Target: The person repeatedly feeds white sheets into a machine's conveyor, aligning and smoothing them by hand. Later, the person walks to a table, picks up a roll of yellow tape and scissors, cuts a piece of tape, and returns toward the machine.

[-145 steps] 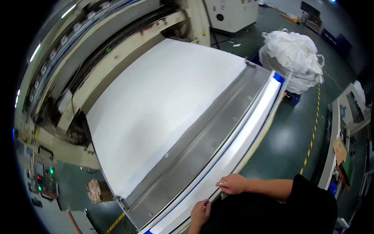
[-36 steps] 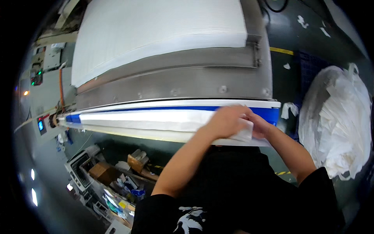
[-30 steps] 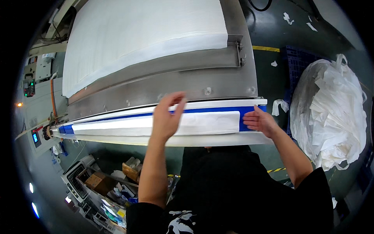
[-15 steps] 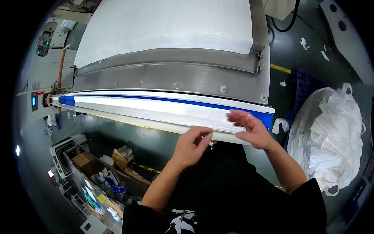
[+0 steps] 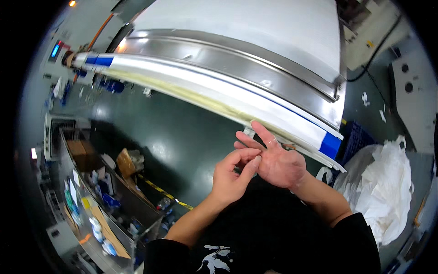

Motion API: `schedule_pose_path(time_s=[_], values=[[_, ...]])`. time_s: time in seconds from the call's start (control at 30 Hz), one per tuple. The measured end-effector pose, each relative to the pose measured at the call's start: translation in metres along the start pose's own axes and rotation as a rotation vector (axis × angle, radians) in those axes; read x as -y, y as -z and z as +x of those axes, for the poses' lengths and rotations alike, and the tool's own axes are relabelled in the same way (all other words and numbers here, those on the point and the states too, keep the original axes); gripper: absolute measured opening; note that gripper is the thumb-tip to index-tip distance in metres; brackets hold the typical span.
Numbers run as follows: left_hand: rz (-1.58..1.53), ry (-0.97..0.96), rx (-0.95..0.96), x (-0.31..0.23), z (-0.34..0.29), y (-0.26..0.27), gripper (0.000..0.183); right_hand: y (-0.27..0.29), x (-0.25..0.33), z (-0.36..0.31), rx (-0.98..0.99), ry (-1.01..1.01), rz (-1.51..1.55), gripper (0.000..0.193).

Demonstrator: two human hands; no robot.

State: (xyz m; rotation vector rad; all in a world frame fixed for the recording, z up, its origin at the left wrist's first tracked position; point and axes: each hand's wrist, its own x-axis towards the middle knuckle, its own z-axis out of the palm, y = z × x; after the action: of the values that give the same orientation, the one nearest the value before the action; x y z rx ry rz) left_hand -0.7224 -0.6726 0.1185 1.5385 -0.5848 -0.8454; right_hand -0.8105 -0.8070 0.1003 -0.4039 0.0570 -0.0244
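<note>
My left hand (image 5: 233, 176) is closed in a pinch, thumb and forefinger tips together at the base of my right hand's fingers. Whatever may be between those tips is too small to make out. My right hand (image 5: 282, 166) is turned palm up with its fingers spread, a small shiny patch showing on one finger. Just beyond both hands runs a long bar covered with a white strip (image 5: 219, 93). Blue bands (image 5: 329, 145) show near its ends, and a yellowish strip (image 5: 182, 93) lines its near side.
Behind the bar stands a metal machine bed (image 5: 219, 52) under a wide white sheet (image 5: 255, 27). A clear bag of white scraps (image 5: 383, 192) sits at the right beside a dark blue pallet (image 5: 356, 137). A cluttered bin (image 5: 114, 182) and cardboard (image 5: 127, 164) are at the lower left.
My hands have come together off the bar, the right one turning palm up and the left pinching at it. The view has swung, so the bar slants more steeply.
</note>
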Motion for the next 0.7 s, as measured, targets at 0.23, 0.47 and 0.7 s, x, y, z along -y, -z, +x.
schedule_pose_path(time_s=[0.23,0.47,0.7], values=[[-0.085,-0.002,-0.231,0.012,-0.075,0.077,0.015,-0.048,-0.1,0.041,0.094,-0.152,-0.038,0.082],[-0.103,0.019,-0.358,0.049,-0.131,0.131,0.016,-0.073,-0.17,0.066,0.161,-0.25,-0.498,0.077],[-0.291,0.108,-0.421,0.09,-0.17,0.165,0.017,-0.054,-0.23,0.082,0.295,-0.297,-0.888,0.065]])
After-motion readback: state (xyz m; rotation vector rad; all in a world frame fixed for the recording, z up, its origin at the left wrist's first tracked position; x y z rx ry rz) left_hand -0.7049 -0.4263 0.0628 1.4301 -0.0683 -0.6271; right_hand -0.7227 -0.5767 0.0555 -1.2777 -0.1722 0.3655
